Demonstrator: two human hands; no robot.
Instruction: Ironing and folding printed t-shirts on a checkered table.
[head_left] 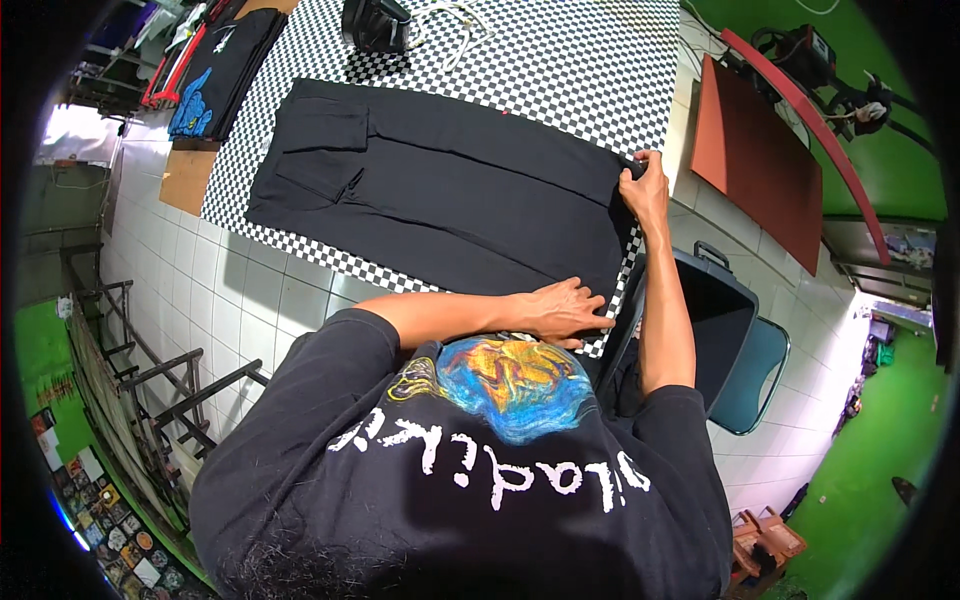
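A black T-shirt (480, 200) lies flat on the checkered table, its sides folded in lengthwise. The short sleeves (325, 130) are doubled over at its left end, and its bottom edge faces right. At the far right corner of that edge, my right hand (646, 190) pinches the dark cloth between thumb and fingers. Over the near right corner rests my left hand (562, 312), palm down with fingers spread on the cloth. Part of the near edge of the T-shirt is hidden under my left forearm.
The table (570, 50) has a black-and-white checkered cover. A black appliance with a pale cord (376, 26) stands at its far edge. Folded dark shirts (225, 70) are stacked at the far left. Right of the table are a dark bin (715, 310), a teal stool (765, 380) and a reddish-brown board (750, 160).
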